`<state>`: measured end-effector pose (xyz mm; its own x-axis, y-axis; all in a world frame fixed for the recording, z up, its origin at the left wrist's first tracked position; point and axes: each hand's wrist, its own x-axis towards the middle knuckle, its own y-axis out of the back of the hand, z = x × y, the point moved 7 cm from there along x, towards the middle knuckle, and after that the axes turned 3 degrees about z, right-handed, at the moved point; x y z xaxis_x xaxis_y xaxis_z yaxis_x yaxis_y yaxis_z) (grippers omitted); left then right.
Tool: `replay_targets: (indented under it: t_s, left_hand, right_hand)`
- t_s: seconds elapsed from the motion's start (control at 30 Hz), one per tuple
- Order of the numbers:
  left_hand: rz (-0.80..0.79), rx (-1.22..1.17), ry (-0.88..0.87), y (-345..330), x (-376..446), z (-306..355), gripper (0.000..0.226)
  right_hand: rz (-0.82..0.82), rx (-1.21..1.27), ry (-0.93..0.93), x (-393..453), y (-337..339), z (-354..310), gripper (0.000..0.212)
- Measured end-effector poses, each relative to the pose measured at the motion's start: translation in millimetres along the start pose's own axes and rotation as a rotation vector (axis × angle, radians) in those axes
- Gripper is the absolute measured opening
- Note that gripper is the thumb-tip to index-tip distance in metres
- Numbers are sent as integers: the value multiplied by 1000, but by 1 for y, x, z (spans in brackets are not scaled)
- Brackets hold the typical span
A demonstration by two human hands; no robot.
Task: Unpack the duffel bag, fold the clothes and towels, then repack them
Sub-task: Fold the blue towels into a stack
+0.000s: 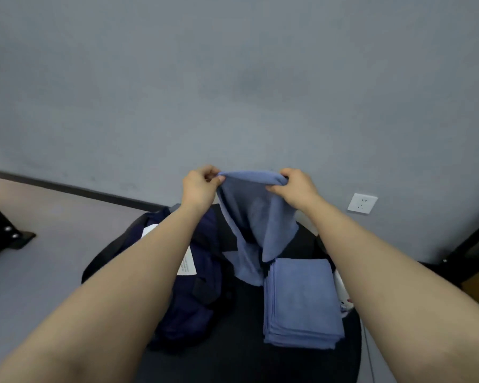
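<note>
While pinched by both hands' fingers at its top corners, blue towel (256, 214), long axis vertical, lower end down.

Matt blue cloth towel (256, 214)

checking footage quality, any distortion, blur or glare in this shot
Head view: strong wide-angle distortion, the baseboard bows and the forearms balloon toward the bottom corners; lighting is soft and flat with no glare; the held towel and both hands, left and right, look slightly soft.
</note>
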<state>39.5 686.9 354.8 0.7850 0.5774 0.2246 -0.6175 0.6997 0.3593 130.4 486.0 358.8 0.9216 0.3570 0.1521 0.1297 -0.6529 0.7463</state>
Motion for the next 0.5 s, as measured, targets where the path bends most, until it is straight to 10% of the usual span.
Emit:
replay_targets:
  t_s: [0.5]
  left_hand:
    - [-280, -337, 81, 70, -52, 127, 31]
  right_hand:
    - [-35, 9, 277, -51, 72, -165, 26]
